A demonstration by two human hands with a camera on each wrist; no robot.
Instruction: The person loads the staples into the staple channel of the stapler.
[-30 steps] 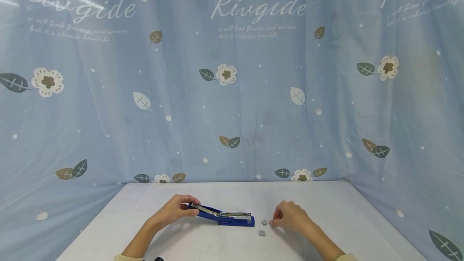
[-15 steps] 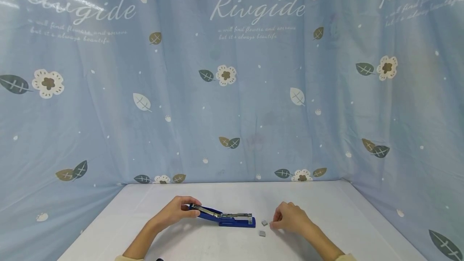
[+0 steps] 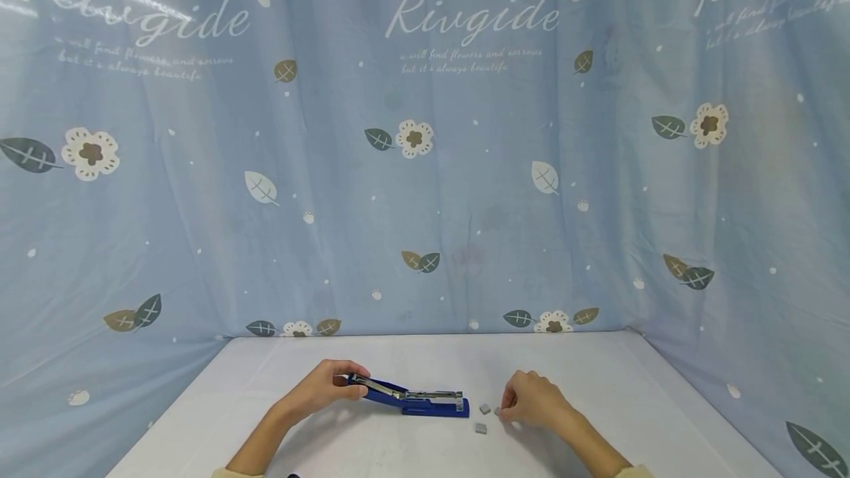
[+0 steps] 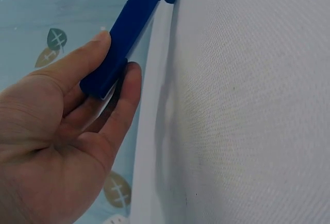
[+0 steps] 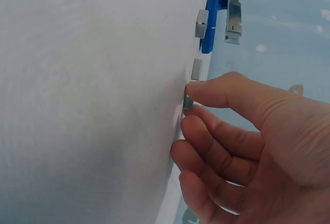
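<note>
A blue stapler [image 3: 434, 407] lies on the white table, folded wide apart, its metal staple channel showing. My left hand [image 3: 325, 388] grips the raised end of its top arm [image 4: 126, 33], thumb on one side and fingers on the other. To the right of the stapler, my right hand [image 3: 534, 398] pinches a small grey strip of staples [image 5: 188, 101] between thumb and index finger, low at the tabletop. Its other fingers are loosely bent. Two more short staple strips lie close by: one by the stapler's front end [image 3: 485, 409], another nearer me [image 3: 481, 428].
The white table [image 3: 372, 448] runs back to a blue curtain [image 3: 465, 220] printed with leaves and flowers, which also closes off both sides. A small dark object [image 3: 294, 475] pokes in at the bottom edge near the left forearm.
Both hands and the stapler stay almost in place. The grey strip at my right fingertips shows a little more now than before.
</note>
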